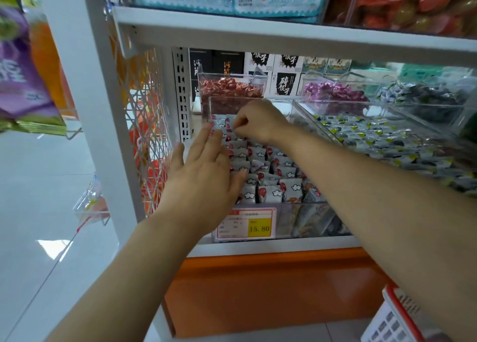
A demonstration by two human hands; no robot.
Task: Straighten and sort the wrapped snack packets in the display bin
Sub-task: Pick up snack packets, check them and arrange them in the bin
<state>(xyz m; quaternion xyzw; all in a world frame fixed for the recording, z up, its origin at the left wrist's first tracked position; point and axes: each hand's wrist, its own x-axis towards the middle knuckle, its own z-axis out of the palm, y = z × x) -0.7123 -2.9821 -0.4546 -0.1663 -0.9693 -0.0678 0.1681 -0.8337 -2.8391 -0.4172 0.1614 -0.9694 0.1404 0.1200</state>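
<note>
Progress, head view: the display bin (304, 217) stands at the left end of the shelf (284, 246), with a price tag (247, 223) on its front wall. The snack packets (273, 171) all lie inside this bin. The left hand (206, 166) is flat with straight fingers, laid on the packets along the bin's left edge. The right hand (260, 121) reaches to the far left corner, its fingers curled and pinching one packet.

Packets in the middle rows stand upright in rough lines, so this part appears done. Packets near the front right corner lean or lie crosswise, and those seen through the front wall look loose. Estimated status: partly complete. The far left corner is in hand, and the front right corner remains.
</note>
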